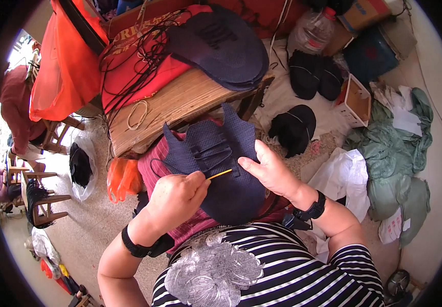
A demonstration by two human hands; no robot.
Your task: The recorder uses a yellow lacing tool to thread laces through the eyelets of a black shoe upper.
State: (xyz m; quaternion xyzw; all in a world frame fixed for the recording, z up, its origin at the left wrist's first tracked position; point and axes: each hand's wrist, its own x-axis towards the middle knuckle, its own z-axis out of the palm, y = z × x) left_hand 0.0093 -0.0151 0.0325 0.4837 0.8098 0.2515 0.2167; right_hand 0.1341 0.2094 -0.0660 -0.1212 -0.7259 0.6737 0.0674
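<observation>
A dark navy, textured piece of material (231, 202) with pointed tabs at its far end lies across my lap. Several dark cords (213, 156) run across its middle. My left hand (177, 197) is closed on a thin yellow stick-like tool (220, 174), whose far end reaches over the piece near the cords. The tool's tip is too small to make out. My right hand (269, 171) grips the right edge of the piece, thumb on top and the other fingers partly hidden. A loose dark cord curves out beside my left hand.
Ahead stands a wooden bench (175, 110) with a red bag (123, 71), tangled black cords (139, 59) and stacked navy rounded pieces (226, 46). Dark slippers (293, 130) lie on the floor to the right, near a white basket (356, 102) and green bags (389, 138). Another person (16, 107) sits far left.
</observation>
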